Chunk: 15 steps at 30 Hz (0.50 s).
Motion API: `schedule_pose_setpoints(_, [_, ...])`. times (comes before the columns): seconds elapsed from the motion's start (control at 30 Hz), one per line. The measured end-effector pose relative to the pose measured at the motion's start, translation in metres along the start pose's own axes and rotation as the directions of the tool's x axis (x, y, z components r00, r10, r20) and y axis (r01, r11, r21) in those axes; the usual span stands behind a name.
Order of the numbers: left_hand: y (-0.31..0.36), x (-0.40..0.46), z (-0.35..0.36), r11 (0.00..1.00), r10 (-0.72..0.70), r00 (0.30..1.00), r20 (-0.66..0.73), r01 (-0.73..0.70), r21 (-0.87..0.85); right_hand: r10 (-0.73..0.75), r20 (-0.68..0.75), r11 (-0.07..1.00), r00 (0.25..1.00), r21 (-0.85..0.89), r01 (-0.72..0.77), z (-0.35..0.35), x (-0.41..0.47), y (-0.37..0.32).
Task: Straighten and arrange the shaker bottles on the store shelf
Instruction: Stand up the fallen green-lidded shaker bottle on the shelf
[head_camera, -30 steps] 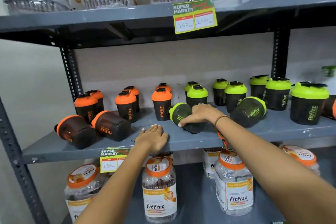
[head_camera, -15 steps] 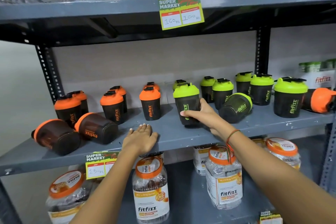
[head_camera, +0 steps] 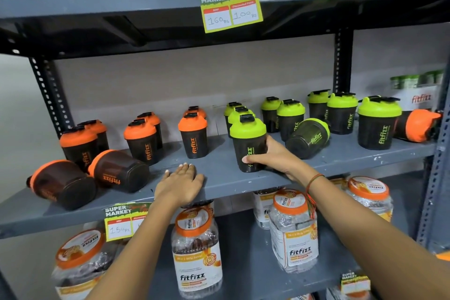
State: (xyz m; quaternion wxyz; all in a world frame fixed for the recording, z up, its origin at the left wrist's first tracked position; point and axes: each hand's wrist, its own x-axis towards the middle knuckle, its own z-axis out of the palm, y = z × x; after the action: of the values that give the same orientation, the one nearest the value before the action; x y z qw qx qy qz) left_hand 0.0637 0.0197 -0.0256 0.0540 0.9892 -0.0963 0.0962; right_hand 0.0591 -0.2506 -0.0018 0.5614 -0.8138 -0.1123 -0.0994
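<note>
A green-lidded shaker bottle (head_camera: 248,145) that lay on its side a second ago now stands upright at the front of the grey middle shelf (head_camera: 219,173), the right hand (head_camera: 272,158) wrapped around its dark lower body, thumb across the green "fitfizz" lettering. It already stood half a second ago; since then the hold has barely shifted. The left hand (head_camera: 181,184) stays flat and open, palm down on the shelf's front edge, just left of the held bottle and gripping nothing.

The bottle is smoky black and translucent, capped by a lime-green dome with a black flip tab. It heads a short file of two matching bottles behind it. To its right a second green-lidded bottle (head_camera: 308,139) lies tipped on its side, base toward the camera, with more upright green ones beyond. Left of the held bottle stand the orange-lidded shakers (head_camera: 193,135), and farther left two orange-lidded bottles (head_camera: 118,170) lie toppled near the shelf's front edge. Another orange-lidded bottle (head_camera: 417,125) lies on its side far right.
</note>
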Motion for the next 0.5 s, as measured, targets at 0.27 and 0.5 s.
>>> schedule_pose_setpoints(0.27, [0.000,0.000,0.001,1.000,-0.014,1.000,-0.017,0.014,-0.019,-0.104,-0.405,0.994,0.908,-0.074,0.081,-0.008,-0.048,0.001])
schedule_pose_setpoints(0.5, [0.001,-0.003,0.000,1.000,-0.012,1.000,-0.008,0.012,-0.008,-0.163,-0.728,0.975,0.666,-0.222,-0.004,-0.091,-0.047,0.016])
